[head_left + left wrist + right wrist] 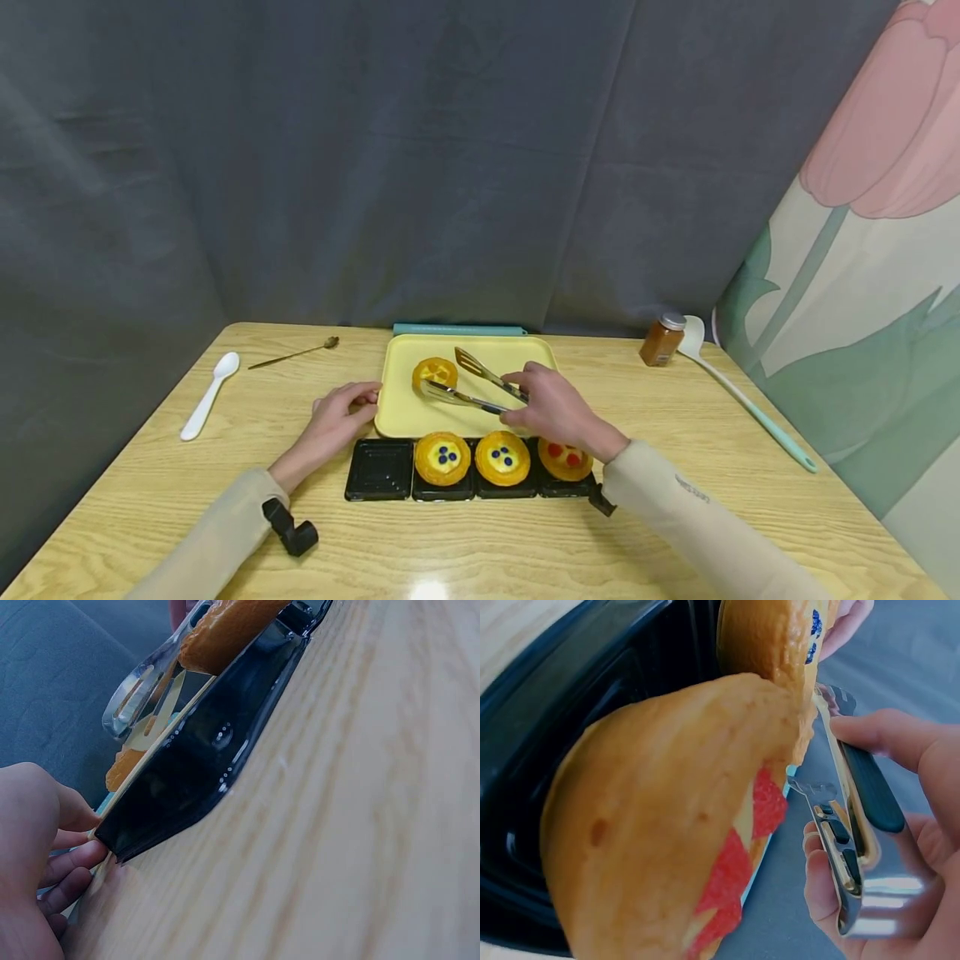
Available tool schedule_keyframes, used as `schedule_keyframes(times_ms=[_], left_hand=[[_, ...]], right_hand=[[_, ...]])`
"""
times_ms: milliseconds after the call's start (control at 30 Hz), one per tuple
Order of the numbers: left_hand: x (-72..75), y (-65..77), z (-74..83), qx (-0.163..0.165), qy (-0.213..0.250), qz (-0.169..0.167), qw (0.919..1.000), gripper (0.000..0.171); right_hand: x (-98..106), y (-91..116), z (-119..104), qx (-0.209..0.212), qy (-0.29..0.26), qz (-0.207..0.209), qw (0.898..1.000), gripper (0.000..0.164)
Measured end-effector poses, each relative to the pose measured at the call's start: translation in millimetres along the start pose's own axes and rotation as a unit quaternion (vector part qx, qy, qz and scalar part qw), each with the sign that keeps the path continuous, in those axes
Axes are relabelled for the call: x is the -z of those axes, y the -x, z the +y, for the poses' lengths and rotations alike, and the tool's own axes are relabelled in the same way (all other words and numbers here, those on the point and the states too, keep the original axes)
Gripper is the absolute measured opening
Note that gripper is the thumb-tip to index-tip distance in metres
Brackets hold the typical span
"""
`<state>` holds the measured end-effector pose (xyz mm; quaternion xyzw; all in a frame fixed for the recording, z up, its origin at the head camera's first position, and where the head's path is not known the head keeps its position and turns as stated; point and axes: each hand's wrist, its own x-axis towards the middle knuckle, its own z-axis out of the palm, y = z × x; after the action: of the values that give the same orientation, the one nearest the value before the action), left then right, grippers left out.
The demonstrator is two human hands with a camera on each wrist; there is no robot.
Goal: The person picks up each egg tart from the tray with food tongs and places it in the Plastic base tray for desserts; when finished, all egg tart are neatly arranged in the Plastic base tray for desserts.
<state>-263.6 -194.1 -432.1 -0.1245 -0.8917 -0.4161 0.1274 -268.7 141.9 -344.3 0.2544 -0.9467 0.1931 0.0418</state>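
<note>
My left hand (345,412) pinches the left rim of a yellow tray (397,417) between thumb and fingers. Metal tongs (870,817) with dark grip pads are held in my right hand (551,404), their two arms spread apart over the tray. One slotted tong end overlaps the near side of a tart (435,372) lying on the tray; the other end is off to its right. Along the tray's near side runs a black compartment tray (380,471). It holds two blueberry tarts (442,458) and, under my right wrist, a tart with red fruit (667,817). Its leftmost compartment holds nothing.
At the left lie a white spoon (210,396) and a thin gold-coloured spoon (296,354). A teal strip (459,329) lies behind the yellow tray. A brown jar (663,340) stands back right, beside a long-handled white and green spatula (750,400). A dark curtain (405,167) hangs behind the table.
</note>
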Motion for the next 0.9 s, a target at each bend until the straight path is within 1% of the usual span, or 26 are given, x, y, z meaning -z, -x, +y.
schedule_keyframes(times_ms=[333, 667, 900], left_hand=[[-0.1, -0.5, -0.1, 0.003, 0.001, -0.002, 1.0, 0.037], [0.4, 0.0, 1.1, 0.003, -0.001, -0.002, 1.0, 0.038], [0.1, 0.5, 1.5, 0.006, 0.0, -0.001, 1.0, 0.038]], right_hand=[[-4.2, -8.1, -3.7, 0.013, 0.016, -0.004, 1.0, 0.054], [-6.0, -9.3, -5.8, 0.031, 0.021, -0.004, 0.999, 0.052], [-5.9, -8.5, -6.6, 0.036, 0.016, -0.006, 0.999, 0.051]])
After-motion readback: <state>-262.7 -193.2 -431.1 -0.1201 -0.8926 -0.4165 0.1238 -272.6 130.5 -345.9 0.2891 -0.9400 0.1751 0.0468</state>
